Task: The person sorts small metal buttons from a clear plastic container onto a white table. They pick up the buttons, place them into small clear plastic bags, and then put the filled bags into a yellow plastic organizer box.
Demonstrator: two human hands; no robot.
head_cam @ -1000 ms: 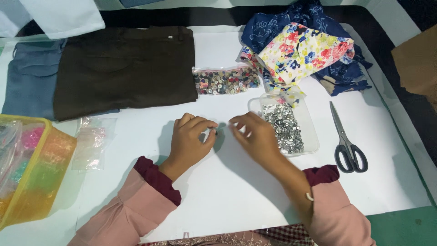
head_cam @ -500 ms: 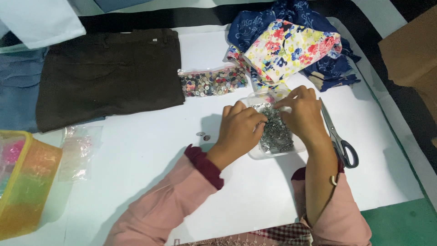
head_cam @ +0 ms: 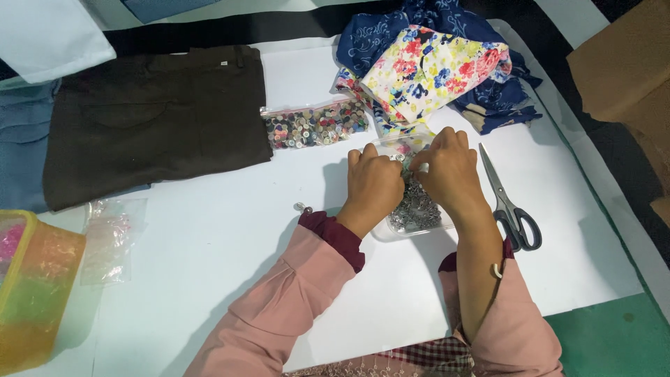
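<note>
Metal snaps (head_cam: 419,209) fill the tray (head_cam: 380,234) where left hand (head_cam: 373,185) and right hand (head_cam: 450,171) curl together, seemingly pinching one snap, scissors (head_cam: 509,202) right.

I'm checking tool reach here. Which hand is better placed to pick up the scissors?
Right. The right hand sits over the clear tray of metal pieces, with the scissors lying just beside it. The left hand is on the tray's far side.
</note>
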